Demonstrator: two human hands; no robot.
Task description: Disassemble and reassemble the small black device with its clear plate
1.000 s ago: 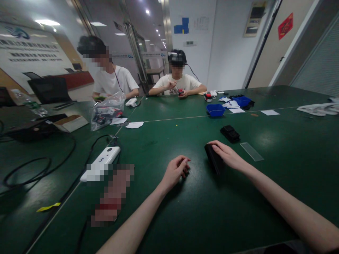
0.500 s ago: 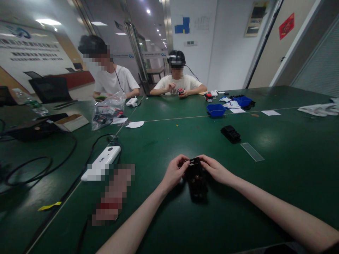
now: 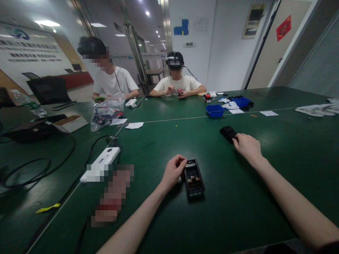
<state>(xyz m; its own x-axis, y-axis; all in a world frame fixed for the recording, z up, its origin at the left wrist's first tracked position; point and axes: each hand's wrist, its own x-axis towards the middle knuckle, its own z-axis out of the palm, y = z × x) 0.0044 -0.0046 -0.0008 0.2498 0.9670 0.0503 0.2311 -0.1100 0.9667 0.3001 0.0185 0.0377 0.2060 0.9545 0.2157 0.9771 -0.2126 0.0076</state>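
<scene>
The black housing (image 3: pixel 194 177) is seen lying flat on the green desk (image 3: pixel 164 141), open side up, with metal contacts showing inside. Its upper left corner is touched by the left hand (image 3: pixel 173 171), fingers curled; a true grip cannot be confirmed. Farther right, the small black part (image 3: pixel 227 133) is met by the right hand (image 3: pixel 247 146), fingertips on its near end, hold unclear.

Your black case (image 3: pixel 194 179) lay flat on the table (image 3: pixel 238 204), open side up, brass contacts showing, left hand (image 3: pixel 173 171) curled on its far-left corner. The smaller black block (image 3: pixel 227 133) sat farther right, under your right hand (image 3: pixel 247 146).
</scene>
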